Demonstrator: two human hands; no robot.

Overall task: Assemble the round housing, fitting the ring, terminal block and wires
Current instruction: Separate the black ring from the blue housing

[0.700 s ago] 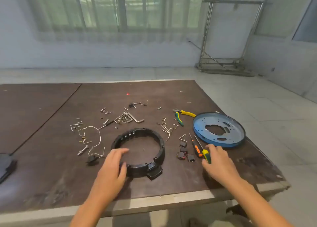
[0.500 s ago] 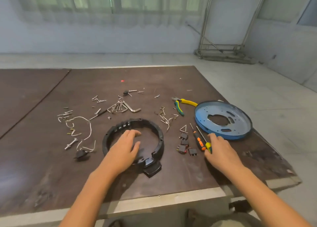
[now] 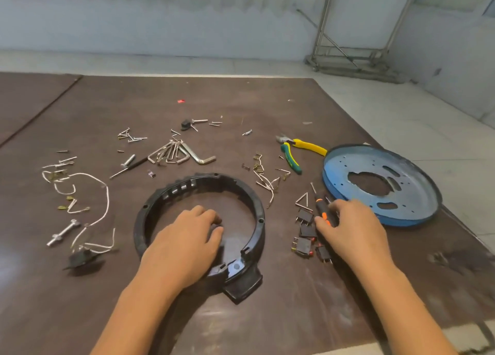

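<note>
- Left of frame: white wires [image 3: 107,202] lie loose, well apart from the ring; a sweeping forearm could drag and tangle them
- Lower centre: left hand [image 3: 184,244] lies across the black ring [image 3: 209,180], fingers bent inside it; whether it grips cannot be told, so the ring may skid
- Right of centre: right hand [image 3: 351,228] pinches the screwdriver [image 3: 320,212] just beside the terminal blocks [image 3: 304,244]; lifting it could scatter them
- Right: blue housing [image 3: 417,164] sits near the edge of the table [image 3: 267,105]; a nudge could tip it off
</note>
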